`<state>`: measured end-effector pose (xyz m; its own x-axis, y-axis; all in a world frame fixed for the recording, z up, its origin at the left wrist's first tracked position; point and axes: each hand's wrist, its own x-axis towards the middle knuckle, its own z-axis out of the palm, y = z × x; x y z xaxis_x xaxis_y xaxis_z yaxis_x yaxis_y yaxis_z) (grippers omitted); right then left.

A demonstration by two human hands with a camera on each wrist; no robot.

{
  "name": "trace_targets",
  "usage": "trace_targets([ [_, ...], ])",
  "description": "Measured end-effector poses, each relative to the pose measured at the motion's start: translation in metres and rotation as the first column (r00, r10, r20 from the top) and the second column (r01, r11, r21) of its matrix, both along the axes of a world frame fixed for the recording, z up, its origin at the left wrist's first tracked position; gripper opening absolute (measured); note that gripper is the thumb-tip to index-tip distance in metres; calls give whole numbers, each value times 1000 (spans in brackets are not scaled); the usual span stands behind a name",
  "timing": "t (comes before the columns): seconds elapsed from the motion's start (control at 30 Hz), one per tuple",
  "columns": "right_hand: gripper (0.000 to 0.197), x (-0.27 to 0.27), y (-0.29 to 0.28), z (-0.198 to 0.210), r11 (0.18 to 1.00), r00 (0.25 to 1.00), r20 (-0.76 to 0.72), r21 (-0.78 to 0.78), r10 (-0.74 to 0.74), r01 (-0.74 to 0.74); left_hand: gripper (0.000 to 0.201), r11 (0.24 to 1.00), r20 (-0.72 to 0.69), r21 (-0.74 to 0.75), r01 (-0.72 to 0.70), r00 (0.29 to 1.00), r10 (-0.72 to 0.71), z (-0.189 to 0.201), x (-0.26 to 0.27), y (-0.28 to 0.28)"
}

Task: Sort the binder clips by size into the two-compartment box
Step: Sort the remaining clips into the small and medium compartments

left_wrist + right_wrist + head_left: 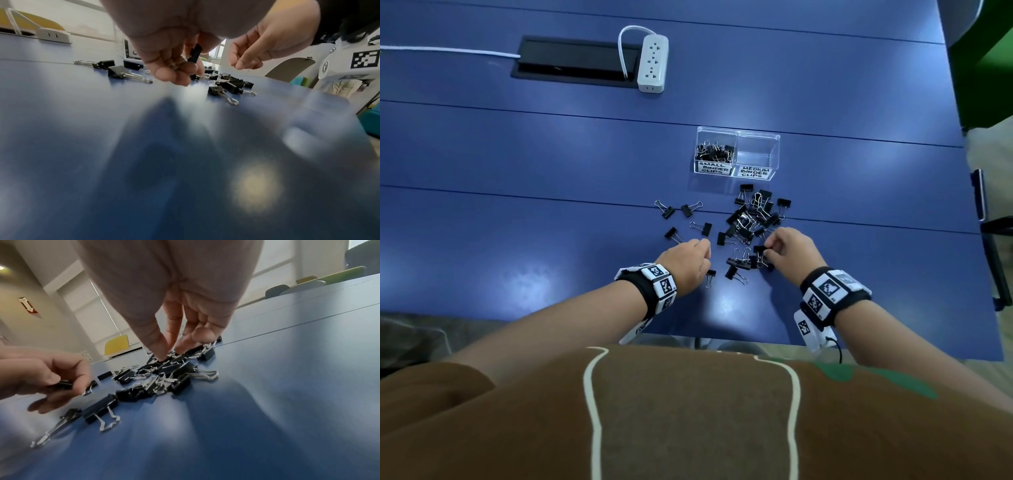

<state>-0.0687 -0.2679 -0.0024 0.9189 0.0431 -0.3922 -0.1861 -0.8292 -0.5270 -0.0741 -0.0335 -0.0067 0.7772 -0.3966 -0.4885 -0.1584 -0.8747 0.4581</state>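
A clear two-compartment box stands on the blue table. Its left half, labelled small, holds several black clips; its right half, labelled medium, holds none. In front of it lies a pile of black binder clips. My left hand hovers left of the pile, fingers curled round a small black clip, which also shows in the right wrist view. My right hand reaches down into the near side of the pile. Its thumb and forefinger pinch a black clip there.
Several loose clips lie scattered left of the pile, and a few more between my hands. A white power strip and a black cable hatch are at the far left. The table's near edge is close behind my wrists.
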Motion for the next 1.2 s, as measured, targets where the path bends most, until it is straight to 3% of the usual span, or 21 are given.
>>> trace_targets([
  [0.2,8,-12,14,-8,985,984,-45,-29,170,-171,15,995,-2,81,50,999,-50,-2,-1,-6],
  [0.37,3,-3,13,-4,996,995,44,22,86,-87,30,977,31,111,179,982,-184,-7,-4,-3],
  [0.43,4,0,17,-3,993,991,59,13,120,-121,31,966,16,125,225,973,-228,-7,-5,-2],
  [0.67,29,1,58,-9,923,923,46,-58,383,-380,13,988,-40,76,132,991,-130,-7,1,-10],
  [0.8,28,5,68,-13,907,912,13,-111,411,-407,16,996,-34,64,60,998,-58,-6,2,-8],
  [0.93,22,10,68,-7,947,946,46,-1,319,-320,19,999,-51,49,-12,999,14,-5,4,-5],
  [1.1,17,51,63,29,977,991,117,211,-58,33,13,996,-65,-11,-90,994,89,-4,6,0],
  [1.2,18,96,64,45,964,974,171,243,-151,107,14,991,-32,-99,-91,996,88,-7,9,2],
])
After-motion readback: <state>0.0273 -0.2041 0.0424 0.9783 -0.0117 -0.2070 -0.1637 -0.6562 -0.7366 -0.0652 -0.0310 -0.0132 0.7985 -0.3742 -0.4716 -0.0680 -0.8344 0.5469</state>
